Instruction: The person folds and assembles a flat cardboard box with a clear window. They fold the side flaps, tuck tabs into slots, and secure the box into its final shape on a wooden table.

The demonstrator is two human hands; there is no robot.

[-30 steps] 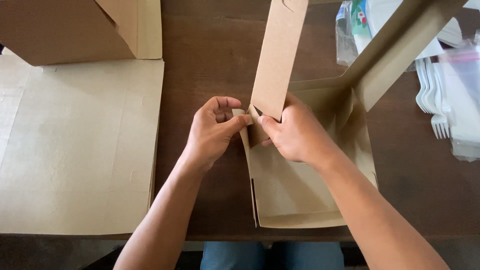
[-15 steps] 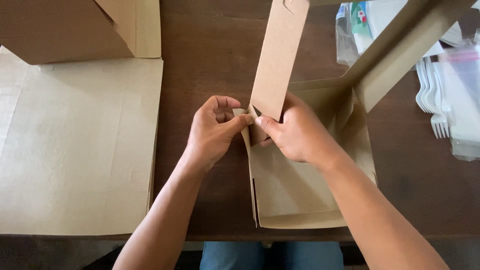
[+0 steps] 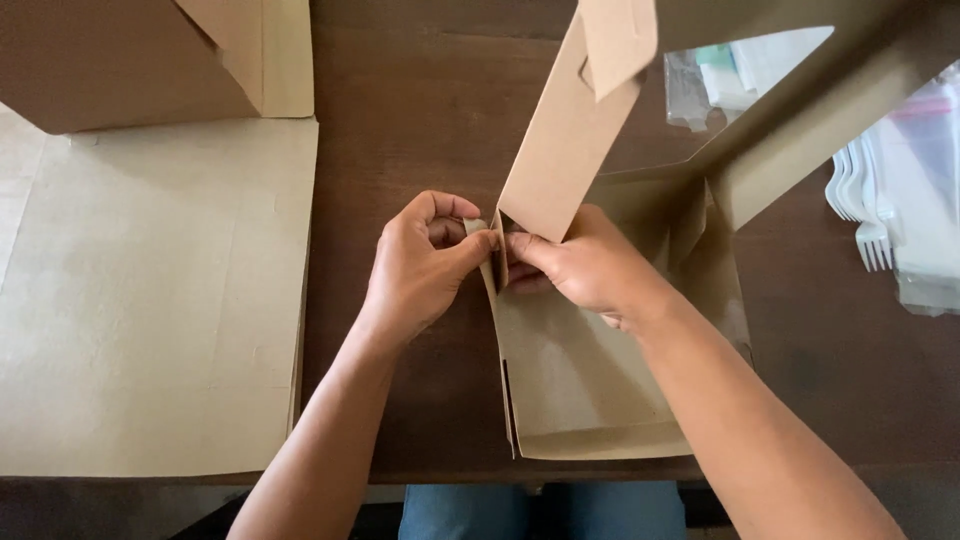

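Cardboard, brown: a half-folded box (image 3: 590, 390) is lying on the dark wooden table (image 3: 420, 120), just right of centre, with one tall flap (image 3: 560, 140) standing up from its far left corner and a windowed lid panel (image 3: 800, 110) slanting off to the upper right.

Head view, hands: the left hand (image 3: 420, 265) is pinching the box's left wall at that corner, thumb and forefinger pressed together on the cardboard edge. The right hand (image 3: 590, 270) is reaching inside the box, fingertips closing on the same corner from the other side, nearly touching the left thumb.

Head view, surroundings: a stack of flat cardboard sheets (image 3: 150, 300) is lying at the left, with a finished box (image 3: 130, 60) sitting at its far end. White plastic forks (image 3: 865, 210) in clear bags are lying at the right edge.
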